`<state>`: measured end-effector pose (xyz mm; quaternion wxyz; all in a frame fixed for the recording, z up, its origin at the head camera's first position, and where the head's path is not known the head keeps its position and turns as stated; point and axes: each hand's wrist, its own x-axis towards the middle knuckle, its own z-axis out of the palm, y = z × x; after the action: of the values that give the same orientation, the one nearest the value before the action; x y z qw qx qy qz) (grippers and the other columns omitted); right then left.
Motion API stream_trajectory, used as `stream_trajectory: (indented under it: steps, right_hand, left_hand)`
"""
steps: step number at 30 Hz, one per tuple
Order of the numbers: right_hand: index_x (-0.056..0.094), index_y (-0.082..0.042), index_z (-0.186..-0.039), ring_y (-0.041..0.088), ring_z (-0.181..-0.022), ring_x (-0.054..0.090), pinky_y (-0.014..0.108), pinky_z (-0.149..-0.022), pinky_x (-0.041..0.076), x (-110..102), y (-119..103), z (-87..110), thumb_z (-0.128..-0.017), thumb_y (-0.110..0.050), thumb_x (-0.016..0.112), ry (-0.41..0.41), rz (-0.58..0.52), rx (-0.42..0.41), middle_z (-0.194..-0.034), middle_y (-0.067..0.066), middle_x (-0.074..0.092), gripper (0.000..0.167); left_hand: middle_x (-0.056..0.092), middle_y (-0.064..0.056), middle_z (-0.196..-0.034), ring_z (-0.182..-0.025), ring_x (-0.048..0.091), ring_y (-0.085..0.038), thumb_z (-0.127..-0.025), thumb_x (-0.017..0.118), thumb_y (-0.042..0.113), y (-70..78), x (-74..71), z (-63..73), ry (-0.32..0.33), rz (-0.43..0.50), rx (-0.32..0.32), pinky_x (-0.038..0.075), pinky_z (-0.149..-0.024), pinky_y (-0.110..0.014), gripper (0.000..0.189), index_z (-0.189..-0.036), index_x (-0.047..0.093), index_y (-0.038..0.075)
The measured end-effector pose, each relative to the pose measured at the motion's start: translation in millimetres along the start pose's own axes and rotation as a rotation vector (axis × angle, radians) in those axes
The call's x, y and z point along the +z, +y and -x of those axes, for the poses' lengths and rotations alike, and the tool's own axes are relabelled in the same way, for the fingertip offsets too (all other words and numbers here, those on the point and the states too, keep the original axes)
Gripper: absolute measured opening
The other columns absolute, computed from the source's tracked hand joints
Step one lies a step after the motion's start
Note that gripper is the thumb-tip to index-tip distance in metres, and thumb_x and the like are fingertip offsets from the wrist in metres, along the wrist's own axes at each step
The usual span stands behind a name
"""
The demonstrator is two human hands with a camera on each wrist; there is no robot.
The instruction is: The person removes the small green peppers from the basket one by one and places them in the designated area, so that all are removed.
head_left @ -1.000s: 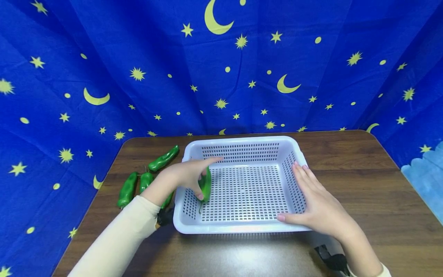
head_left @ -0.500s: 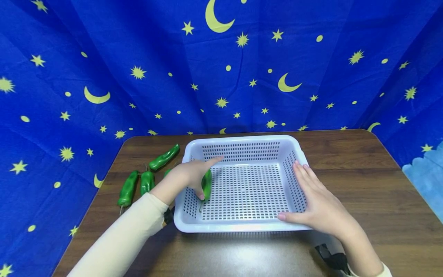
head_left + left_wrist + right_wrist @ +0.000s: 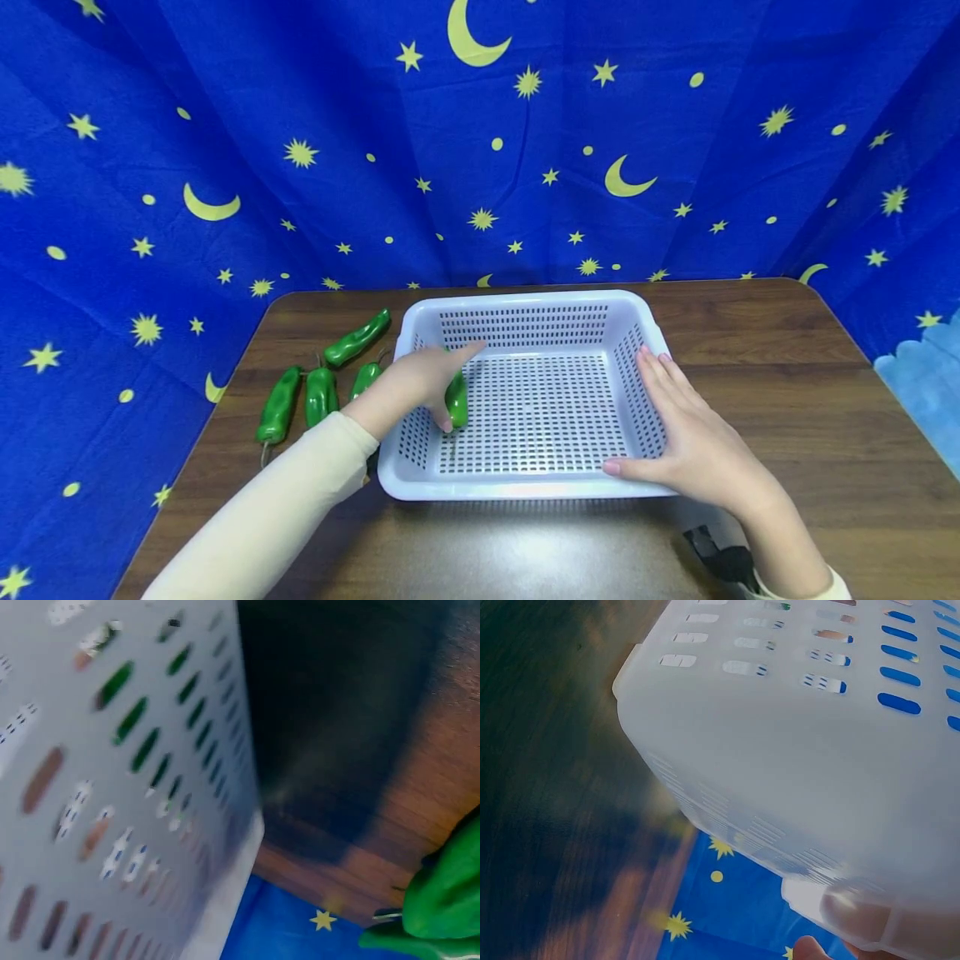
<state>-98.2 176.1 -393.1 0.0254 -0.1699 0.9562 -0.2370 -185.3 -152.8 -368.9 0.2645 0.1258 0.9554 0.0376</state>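
Note:
A light grey-white slotted plastic basket (image 3: 540, 490) sits on the wooden table. My left hand (image 3: 420, 375) reaches over its left wall, index finger extended and thumb tip against a long green pepper (image 3: 457, 402) low inside. The other left fingers are hidden behind the hand. Green and skin tones show through the slotted wall (image 3: 90, 787) in the left wrist view. At the basket's near right corner, my right hand (image 3: 697, 442) rests with straight, spread fingers over the right rim and the thumb over the front rim. A fingertip (image 3: 810, 949) shows beside the basket wall (image 3: 780, 765) there.
Several green peppers (image 3: 277, 406) lie on the wooden table (image 3: 787, 375) left of the basket, one partly behind my left sleeve (image 3: 300, 483). A blue curtain (image 3: 360, 108) with yellow moons and stars hangs along the table's far edge.
My left hand has shifted slightly right inside the basket, and the pepper has moved right with it; its stem no longer shows. My right hand has stayed on the rim.

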Motion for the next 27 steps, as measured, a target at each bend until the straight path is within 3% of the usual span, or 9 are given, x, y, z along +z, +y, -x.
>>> stream_trajectory:
  steps: [6,16,27]
  right_hand:
    - [0.005,-0.013,-0.161,0.03,-0.156,0.002,0.069,-0.113,0.024,0,0,-0.7,-0.067,-0.074,0.076,-0.004,-0.004,0.002,-0.168,0.005,0.003,0.132]
    - [0.005,-0.014,-0.161,0.03,-0.156,0.002,0.069,-0.113,0.023,0,1,-1.0,-0.066,-0.074,0.076,-0.006,0.0,0.006,-0.168,0.005,0.003,0.133]
    - [0.005,-0.013,-0.161,0.03,-0.156,0.002,0.068,-0.114,0.023,0,1,-0.9,-0.066,-0.075,0.075,-0.002,0.003,0.004,-0.168,0.005,0.003,0.133]
  left_hand:
    - [0.04,-0.021,-0.154,-0.138,0.046,-0.037,-0.056,0.097,0.034,1.3,8.6,-5.3,-0.041,0.002,-0.029,0.04,-0.111,-0.054,0.135,-0.16,0.011,0.033]
    - [0.029,-0.025,-0.159,-0.145,0.036,-0.039,-0.053,0.093,0.053,0.8,9.3,-13.6,-0.094,-0.042,-0.053,0.034,-0.115,-0.056,0.142,-0.161,0.006,0.022]
    - [0.032,-0.025,-0.158,-0.144,0.038,-0.038,-0.052,0.091,0.058,0.2,16.7,-22.7,-0.1,-0.069,-0.043,0.034,-0.116,-0.054,0.144,-0.161,0.005,0.017]
